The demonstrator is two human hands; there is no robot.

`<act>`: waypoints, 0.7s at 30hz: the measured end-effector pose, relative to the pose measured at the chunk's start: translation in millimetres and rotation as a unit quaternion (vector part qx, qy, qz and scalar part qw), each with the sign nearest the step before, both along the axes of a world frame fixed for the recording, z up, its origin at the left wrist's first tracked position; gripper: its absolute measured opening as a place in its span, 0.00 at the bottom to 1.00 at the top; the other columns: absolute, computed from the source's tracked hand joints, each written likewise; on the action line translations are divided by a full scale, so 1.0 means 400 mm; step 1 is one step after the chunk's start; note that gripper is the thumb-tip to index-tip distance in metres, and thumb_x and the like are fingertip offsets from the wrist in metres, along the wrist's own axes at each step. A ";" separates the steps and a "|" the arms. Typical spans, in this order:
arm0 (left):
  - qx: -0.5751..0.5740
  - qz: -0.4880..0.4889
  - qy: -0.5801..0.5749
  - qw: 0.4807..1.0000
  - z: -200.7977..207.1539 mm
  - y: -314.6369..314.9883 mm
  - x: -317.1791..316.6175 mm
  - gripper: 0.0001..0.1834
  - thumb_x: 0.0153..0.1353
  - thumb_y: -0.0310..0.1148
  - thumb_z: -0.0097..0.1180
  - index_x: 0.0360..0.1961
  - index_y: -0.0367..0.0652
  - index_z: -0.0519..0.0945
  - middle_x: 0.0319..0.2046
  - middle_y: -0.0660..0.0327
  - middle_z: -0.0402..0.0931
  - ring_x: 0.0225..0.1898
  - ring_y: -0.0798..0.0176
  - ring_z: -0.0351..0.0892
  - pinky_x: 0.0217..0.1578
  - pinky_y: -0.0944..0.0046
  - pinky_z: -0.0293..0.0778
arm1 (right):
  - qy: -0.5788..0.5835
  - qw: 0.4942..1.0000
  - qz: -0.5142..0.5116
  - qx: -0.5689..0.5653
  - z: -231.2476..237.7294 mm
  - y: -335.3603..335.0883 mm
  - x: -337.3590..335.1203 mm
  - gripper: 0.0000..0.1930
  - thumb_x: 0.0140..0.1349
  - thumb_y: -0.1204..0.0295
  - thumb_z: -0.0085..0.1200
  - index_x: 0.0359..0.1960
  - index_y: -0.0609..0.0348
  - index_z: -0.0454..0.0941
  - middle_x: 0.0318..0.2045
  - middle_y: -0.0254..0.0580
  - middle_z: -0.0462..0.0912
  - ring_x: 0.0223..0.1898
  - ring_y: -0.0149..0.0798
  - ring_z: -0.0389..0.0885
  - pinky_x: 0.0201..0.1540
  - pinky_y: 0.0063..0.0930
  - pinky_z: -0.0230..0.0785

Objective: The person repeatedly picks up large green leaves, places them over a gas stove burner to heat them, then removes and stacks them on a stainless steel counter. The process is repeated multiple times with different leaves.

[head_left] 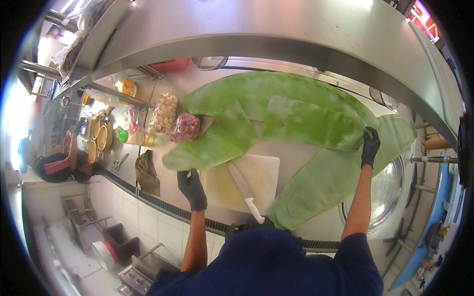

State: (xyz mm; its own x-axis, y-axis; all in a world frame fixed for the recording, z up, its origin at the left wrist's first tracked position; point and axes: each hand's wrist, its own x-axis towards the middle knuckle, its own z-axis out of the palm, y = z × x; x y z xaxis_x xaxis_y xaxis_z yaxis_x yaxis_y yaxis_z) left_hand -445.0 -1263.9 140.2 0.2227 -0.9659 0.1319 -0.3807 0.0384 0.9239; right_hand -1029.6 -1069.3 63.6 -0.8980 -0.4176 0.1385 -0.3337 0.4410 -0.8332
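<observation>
Your left hand [192, 191] and right hand [370, 146], fingers half curled, are at the edges of the green leaves [311, 124]; I can't tell whether either grips. Spread over the table [296, 151], they seem only part-trimmed, the knife [241, 184] lying on the cutting board [266, 173].

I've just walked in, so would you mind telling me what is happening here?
A person is handling big green leaves spread over a steel counter. The black-gloved left hand is at one leaf's near edge, the black-gloved right hand at the right end of another. A white-handled knife lies on a cutting board.
</observation>
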 end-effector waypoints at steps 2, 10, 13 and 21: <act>-0.043 -0.050 0.067 0.996 0.082 -0.068 -0.037 0.13 0.63 0.20 0.51 0.49 0.38 0.74 0.40 0.60 0.77 0.42 0.67 0.76 0.40 0.66 0.76 | -0.020 0.998 0.004 -0.063 -0.012 -0.032 -0.022 0.13 0.56 0.81 0.56 0.43 0.58 0.82 0.38 0.35 0.82 0.39 0.30 0.75 0.45 0.26 0.68; -0.050 -0.091 0.474 0.875 0.092 -0.403 -0.042 0.13 0.65 0.31 0.52 0.50 0.43 0.74 0.45 0.59 0.77 0.45 0.61 0.78 0.45 0.61 0.77 | -0.048 0.992 -0.053 -0.101 -0.100 -0.122 -0.130 0.13 0.58 0.83 0.55 0.45 0.61 0.81 0.39 0.34 0.82 0.38 0.31 0.76 0.44 0.25 0.69; 0.073 -0.038 0.543 0.836 0.001 -0.483 -0.059 0.15 0.65 0.34 0.53 0.51 0.46 0.75 0.48 0.58 0.77 0.48 0.59 0.78 0.47 0.60 0.77 | -0.121 0.978 -0.043 -0.162 -0.159 -0.124 -0.169 0.15 0.57 0.83 0.56 0.47 0.60 0.81 0.38 0.33 0.82 0.37 0.30 0.76 0.44 0.23 0.69; 0.151 0.029 0.347 0.925 -0.211 -0.581 -0.103 0.14 0.60 0.31 0.53 0.48 0.44 0.77 0.47 0.57 0.78 0.44 0.56 0.78 0.42 0.56 0.78 | -0.028 0.998 -0.041 -0.041 -0.267 -0.153 -0.279 0.23 0.53 0.79 0.61 0.54 0.66 0.76 0.45 0.46 0.81 0.39 0.35 0.75 0.46 0.27 0.69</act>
